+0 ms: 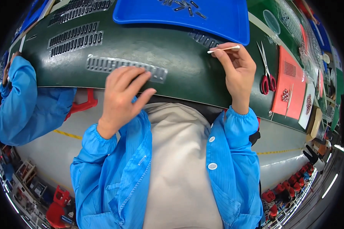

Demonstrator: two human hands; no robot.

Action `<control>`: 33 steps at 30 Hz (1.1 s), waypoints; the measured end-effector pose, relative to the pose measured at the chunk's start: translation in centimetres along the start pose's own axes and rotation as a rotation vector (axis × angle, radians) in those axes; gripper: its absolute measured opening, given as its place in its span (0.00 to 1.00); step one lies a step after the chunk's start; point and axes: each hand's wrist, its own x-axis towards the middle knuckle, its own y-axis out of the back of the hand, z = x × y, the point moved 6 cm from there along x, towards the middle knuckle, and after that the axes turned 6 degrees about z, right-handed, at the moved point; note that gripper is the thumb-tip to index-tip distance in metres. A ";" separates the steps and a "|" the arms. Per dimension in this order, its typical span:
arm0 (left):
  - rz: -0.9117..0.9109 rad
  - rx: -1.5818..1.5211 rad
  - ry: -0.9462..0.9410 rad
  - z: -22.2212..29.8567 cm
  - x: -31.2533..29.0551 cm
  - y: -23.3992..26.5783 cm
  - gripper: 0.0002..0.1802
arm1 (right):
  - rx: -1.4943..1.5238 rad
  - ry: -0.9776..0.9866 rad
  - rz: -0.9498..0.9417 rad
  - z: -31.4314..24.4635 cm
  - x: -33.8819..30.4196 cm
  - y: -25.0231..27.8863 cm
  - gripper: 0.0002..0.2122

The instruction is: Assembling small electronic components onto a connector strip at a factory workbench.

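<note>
A white double-ended cotton swab (233, 48) is pinched between the thumb and fingers of my right hand (240, 70), above the green table. My left hand (122, 93) has its thumb apart from its fingers, and its fingertips rest over a clear plastic strip (99, 64) of small dark oblong parts. That strip lies near the table's front edge; my fingers hide part of it. Beyond my right fingers, a second strip (204, 39) of dark parts lies beside the blue tray, partly covered by the hand.
A blue tray (179, 23) with several loose dark parts stands at the back. More part strips (76, 40) lie at the left. Red-handled scissors (267, 72) and a red mat (288, 82) bearing tweezers (289, 100) are at right. A person in blue sleeves (23, 99) sits at left.
</note>
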 end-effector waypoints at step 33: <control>-0.176 -0.644 -0.100 3.5 2.9 0.9 0.14 | -0.077 0.191 -0.248 -2.0 -2.0 -4.1 0.03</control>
